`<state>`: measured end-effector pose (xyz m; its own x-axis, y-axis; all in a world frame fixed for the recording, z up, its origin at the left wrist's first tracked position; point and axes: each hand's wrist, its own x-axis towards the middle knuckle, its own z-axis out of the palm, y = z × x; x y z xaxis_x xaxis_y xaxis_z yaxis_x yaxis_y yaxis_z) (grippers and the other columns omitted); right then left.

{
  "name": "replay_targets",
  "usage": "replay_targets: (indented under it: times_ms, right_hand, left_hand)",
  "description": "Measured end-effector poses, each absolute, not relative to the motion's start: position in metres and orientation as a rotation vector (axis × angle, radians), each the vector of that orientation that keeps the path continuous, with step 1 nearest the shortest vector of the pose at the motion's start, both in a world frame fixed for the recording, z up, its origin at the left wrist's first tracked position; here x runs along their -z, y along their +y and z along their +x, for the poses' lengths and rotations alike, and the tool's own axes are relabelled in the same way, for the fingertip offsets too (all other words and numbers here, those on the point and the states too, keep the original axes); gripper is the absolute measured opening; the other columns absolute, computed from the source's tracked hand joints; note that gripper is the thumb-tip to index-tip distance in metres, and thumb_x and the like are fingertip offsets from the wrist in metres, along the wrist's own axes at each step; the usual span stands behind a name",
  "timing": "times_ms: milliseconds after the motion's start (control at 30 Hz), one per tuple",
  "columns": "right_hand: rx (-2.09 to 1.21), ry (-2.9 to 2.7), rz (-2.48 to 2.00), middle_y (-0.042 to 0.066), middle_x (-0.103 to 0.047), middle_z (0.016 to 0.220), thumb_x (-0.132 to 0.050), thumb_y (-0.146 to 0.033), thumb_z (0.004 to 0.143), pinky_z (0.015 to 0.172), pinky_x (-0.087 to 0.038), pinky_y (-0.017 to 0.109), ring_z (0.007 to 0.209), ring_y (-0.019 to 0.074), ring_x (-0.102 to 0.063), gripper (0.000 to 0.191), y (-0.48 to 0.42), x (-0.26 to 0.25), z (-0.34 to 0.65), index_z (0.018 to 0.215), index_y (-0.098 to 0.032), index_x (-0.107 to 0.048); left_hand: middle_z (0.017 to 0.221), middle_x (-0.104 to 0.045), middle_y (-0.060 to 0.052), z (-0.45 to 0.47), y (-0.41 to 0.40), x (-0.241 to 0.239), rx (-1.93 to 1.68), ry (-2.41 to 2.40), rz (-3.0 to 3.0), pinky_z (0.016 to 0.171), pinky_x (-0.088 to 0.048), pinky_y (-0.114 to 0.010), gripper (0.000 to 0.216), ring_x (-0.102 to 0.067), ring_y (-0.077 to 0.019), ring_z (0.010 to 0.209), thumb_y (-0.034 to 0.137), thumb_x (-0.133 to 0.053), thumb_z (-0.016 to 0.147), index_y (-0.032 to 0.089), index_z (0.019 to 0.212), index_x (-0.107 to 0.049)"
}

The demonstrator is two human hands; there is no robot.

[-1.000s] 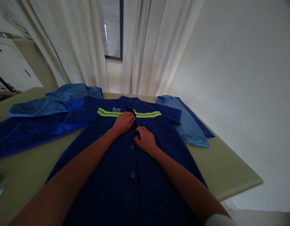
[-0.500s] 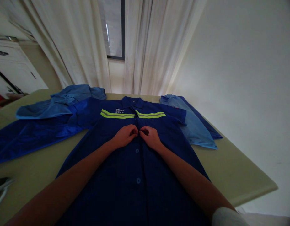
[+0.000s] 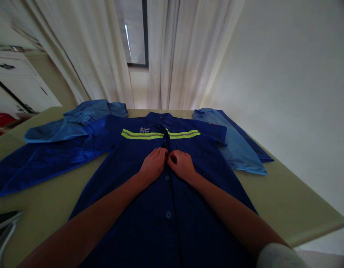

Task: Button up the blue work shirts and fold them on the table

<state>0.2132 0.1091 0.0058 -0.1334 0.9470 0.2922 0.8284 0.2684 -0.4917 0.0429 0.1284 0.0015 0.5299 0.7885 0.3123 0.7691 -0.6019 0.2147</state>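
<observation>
A dark blue short-sleeved work shirt (image 3: pixel 133 216) lies front up, its collar (image 3: pixel 159 119) pointing away from me. A yellow-green reflective stripe (image 3: pixel 142 134) crosses its chest. My left hand (image 3: pixel 153 163) is closed at the shirt's front opening, just below the stripe, back of the hand up. Facing it, my right hand (image 3: pixel 183 163) pinches the edge of the same opening. The fingertips nearly meet and hide whatever part of the placket is between them. Below them, a button (image 3: pixel 167 178) and a lower button (image 3: pixel 168 214) show on the placket.
The shirt rests on a beige table (image 3: pixel 289 208). Light and dark blue garments (image 3: pixel 57 128) lie to the left, with another light blue garment (image 3: pixel 239 156) to the right. A dark object with a white cable (image 3: pixel 7 238) is at the near left. Curtains hang behind.
My left hand has rolled over, its fingers now closer against the placket and the right fingertips. My right hand stays pinching there. The whole view has shifted slightly.
</observation>
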Motion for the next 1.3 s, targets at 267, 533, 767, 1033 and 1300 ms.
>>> replay_targets:
  times_ms: [267, 533, 767, 1033, 1300]
  right_hand:
    - [-0.377, -1.918, -1.51, -0.001, -0.071, 0.072, -0.065, -0.021, 0.093, 0.066, -0.04, 0.026, 0.064, 0.0138, -0.061, 0.01, 0.112, -0.002, 0.216, 0.087, -0.02, -0.074]
    - [-0.544, -1.871, -1.399, -0.001, -0.071, 0.071, -0.063, -0.023, 0.095, 0.065, -0.043, 0.025, 0.065, 0.014, -0.063, 0.015, 0.114, -0.003, 0.221, 0.087, -0.02, -0.075]
    - [-0.561, -1.889, -1.372, -0.003, -0.064, 0.064, -0.06, -0.023, 0.095, 0.062, -0.039, 0.025, 0.058, 0.0127, -0.057, 0.016, 0.113, -0.004, 0.222, 0.085, -0.02, -0.072]
    - [-0.524, -1.909, -1.431, -0.002, -0.065, 0.064, -0.061, -0.021, 0.094, 0.063, -0.038, 0.025, 0.059, 0.013, -0.058, 0.017, 0.114, -0.004, 0.22, 0.081, -0.019, -0.072]
    - [-0.666, -1.796, -1.431, -0.001, -0.068, 0.062, -0.06, -0.019, 0.091, 0.061, -0.042, 0.025, 0.062, 0.0157, -0.062, 0.018, 0.118, -0.001, 0.222, 0.08, -0.02, -0.075]
  left_hand:
    - [0.102, -0.069, -0.008, 0.04, 0.133, -0.002, -0.51, 1.333, 2.78, 0.093, -0.051, -0.037, 0.019, -0.064, -0.0241, 0.098, 0.019, -0.048, 0.106, 0.018, 0.102, -0.066]
    - [0.098, -0.071, -0.008, 0.037, 0.131, -0.004, -0.534, 1.381, 2.648, 0.083, -0.05, -0.034, 0.018, -0.066, -0.024, 0.095, 0.025, -0.051, 0.105, 0.021, 0.099, -0.068]
    - [0.1, -0.069, -0.007, 0.04, 0.13, -0.006, -0.546, 1.387, 2.614, 0.088, -0.05, -0.036, 0.011, -0.064, -0.0246, 0.098, 0.02, -0.052, 0.103, 0.021, 0.101, -0.063]
    - [0.097, -0.066, -0.007, 0.038, 0.133, 0.002, -0.637, 1.32, 2.655, 0.087, -0.049, -0.038, 0.008, -0.061, -0.0252, 0.094, 0.02, -0.056, 0.1, 0.022, 0.094, -0.059]
    - [0.086, -0.066, -0.003, 0.034, 0.141, 0.003, -0.708, 1.207, 2.481, 0.082, -0.049, -0.036, 0.005, -0.063, -0.022, 0.085, 0.017, -0.061, 0.09, 0.022, 0.089, -0.061]
